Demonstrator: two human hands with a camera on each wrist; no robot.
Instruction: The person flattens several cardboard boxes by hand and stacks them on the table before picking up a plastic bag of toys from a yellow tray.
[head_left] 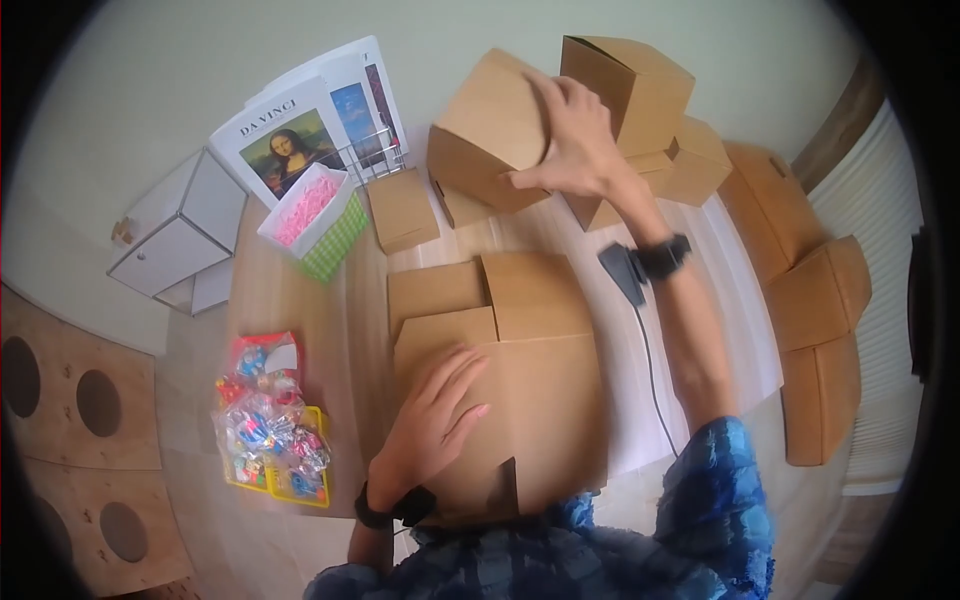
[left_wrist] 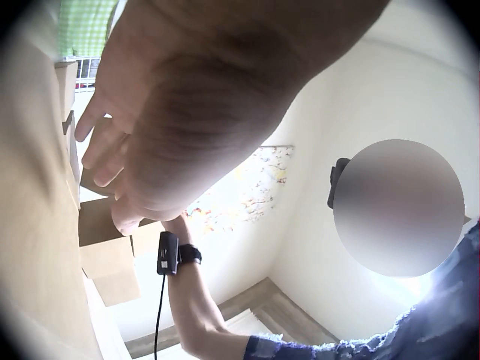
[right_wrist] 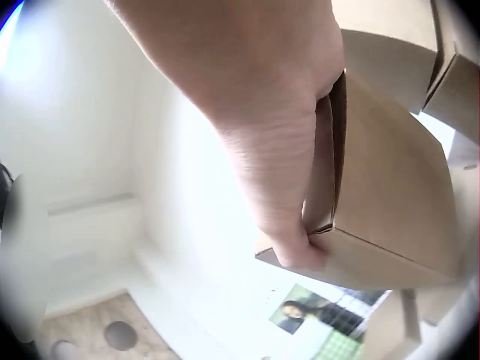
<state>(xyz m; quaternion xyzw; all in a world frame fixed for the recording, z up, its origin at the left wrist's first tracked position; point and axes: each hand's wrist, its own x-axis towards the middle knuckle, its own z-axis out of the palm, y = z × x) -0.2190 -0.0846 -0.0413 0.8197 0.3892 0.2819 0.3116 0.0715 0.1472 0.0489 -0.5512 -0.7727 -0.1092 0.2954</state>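
At the back of the table my right hand [head_left: 575, 140] grips a closed-looking cardboard box [head_left: 495, 115] by its right side, thumb low and fingers over the top edge. The right wrist view shows the thumb of that hand [right_wrist: 277, 187] pressed on the box [right_wrist: 397, 187] beside a gap along its edge. My left hand [head_left: 430, 425] rests with extended fingers on a larger cardboard box [head_left: 545, 400] at the table's front. In the left wrist view the left hand [left_wrist: 180, 120] has its fingers loosely spread.
More cardboard boxes [head_left: 655, 90] stand at the back right, and a small box [head_left: 402, 210] at the back. A green checked basket [head_left: 335, 240] holds pink shreds. Wrapped items in yellow trays [head_left: 270, 435] lie left. Brown boxes [head_left: 815, 290] line the right side.
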